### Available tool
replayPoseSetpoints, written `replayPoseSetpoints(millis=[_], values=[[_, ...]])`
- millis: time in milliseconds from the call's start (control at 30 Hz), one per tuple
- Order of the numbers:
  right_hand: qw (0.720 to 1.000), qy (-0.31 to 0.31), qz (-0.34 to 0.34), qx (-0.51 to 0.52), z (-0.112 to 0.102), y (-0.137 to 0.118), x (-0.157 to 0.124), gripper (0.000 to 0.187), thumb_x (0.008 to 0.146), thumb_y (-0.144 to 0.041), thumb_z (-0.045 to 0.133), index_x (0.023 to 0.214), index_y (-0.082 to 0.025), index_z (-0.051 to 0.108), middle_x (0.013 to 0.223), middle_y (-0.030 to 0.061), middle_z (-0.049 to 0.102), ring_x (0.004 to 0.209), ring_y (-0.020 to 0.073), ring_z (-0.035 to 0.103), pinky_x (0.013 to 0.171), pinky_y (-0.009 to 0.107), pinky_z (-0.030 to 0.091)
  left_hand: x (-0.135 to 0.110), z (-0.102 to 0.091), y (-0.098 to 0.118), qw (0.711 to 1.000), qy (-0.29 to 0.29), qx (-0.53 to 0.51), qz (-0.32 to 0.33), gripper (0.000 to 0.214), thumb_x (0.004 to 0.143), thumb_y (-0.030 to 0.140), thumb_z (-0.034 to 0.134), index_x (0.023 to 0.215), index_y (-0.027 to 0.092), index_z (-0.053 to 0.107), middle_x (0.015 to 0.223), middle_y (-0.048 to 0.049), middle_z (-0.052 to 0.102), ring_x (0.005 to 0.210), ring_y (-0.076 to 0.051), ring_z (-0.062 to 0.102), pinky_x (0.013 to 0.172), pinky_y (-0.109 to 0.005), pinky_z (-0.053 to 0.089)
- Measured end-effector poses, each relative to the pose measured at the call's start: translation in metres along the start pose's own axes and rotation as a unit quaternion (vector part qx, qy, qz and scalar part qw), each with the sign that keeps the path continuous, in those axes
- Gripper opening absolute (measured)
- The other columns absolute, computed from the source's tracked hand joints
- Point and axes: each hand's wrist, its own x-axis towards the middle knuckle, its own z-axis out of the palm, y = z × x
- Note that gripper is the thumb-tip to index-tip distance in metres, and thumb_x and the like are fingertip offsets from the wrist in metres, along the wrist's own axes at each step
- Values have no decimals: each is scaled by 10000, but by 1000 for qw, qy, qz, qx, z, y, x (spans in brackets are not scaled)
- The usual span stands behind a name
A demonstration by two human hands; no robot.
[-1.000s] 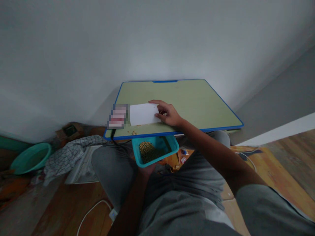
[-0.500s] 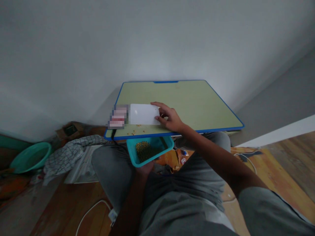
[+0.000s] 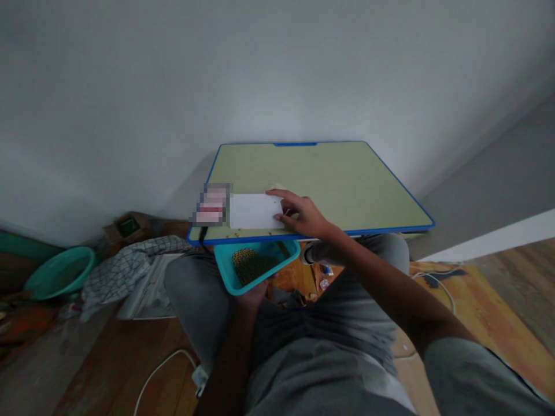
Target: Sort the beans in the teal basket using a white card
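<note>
My right hand (image 3: 303,215) pinches the right end of a white card (image 3: 252,211) that lies flat near the front edge of a small green table with a blue rim (image 3: 347,179). A few yellow grains (image 3: 237,233) lie on the table just in front of the card. Under the table's front edge my left hand (image 3: 252,293) grips a teal rectangular tray (image 3: 225,271) from below. The tray holds a heap of yellow-green beans (image 3: 251,266). My crossed legs in grey trousers fill the foreground.
A teal basin (image 3: 58,271) sits on the floor at far left beside a checked cloth (image 3: 125,268). A white cable (image 3: 160,370) runs over the wooden floor. A grey wall stands behind the table. Small objects lie on the floor under the table (image 3: 323,283).
My right hand has slid the white card toward the table's front edge. The teal tray in my left hand has moved left, tucked further under the edge.
</note>
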Motion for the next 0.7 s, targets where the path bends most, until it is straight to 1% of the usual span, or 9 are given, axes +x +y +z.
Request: replayPoseSetpoints(millis=[100,200,267,400,467,567,700], values=[[1000,-19,0,5,-1,-2,0,658,1031,-285,696,1671,-225,560,963,2,733,728,136,635,775,294,612,0,2,-1,1000,15,-4,-5,599,1140,627,420,1405,293,841,1558,-155,778,1326,-449,753,832,-619,694],[999,-29,5,15,-2,-3,0,663,1034,-296,708,1673,-209,551,882,-25,687,718,137,643,760,290,608,0,5,-2,999,46,-3,-3,594,1146,624,411,1394,300,842,1579,-148,766,1364,-457,735,855,-636,688],[999,-34,7,30,-2,-4,0,665,1029,-305,720,1664,-200,554,872,-32,685,712,133,649,751,282,604,0,6,-1,998,56,0,3,596,1149,627,405,1415,305,830,1614,-142,743,1397,-465,718,877,-655,684],[997,-45,11,61,-2,-3,0,683,1001,-318,752,1645,-192,562,949,-7,750,740,134,685,737,268,596,0,7,1,999,34,-12,-3,604,1150,635,400,1491,328,792,1649,-149,716,1445,-467,693,929,-682,673],[996,-49,10,69,-1,-3,0,689,991,-317,759,1638,-183,564,938,-4,761,755,143,704,738,270,595,0,7,1,1000,22,-12,-5,591,1145,632,416,1462,322,808,1592,-144,759,1410,-460,718,906,-654,684],[996,-53,16,73,-2,-4,0,680,981,-313,758,1625,-197,572,939,0,774,778,158,726,753,287,609,-1,8,2,1000,21,4,-8,542,1128,627,479,1370,308,844,1502,-121,814,1357,-449,750,879,-615,696],[995,-49,24,83,-1,-4,0,666,975,-340,773,1605,-229,586,886,-20,735,761,162,712,725,292,608,0,9,1,1000,23,14,-5,540,1123,627,479,1385,322,839,1551,-113,789,1361,-448,745,863,-615,694]])
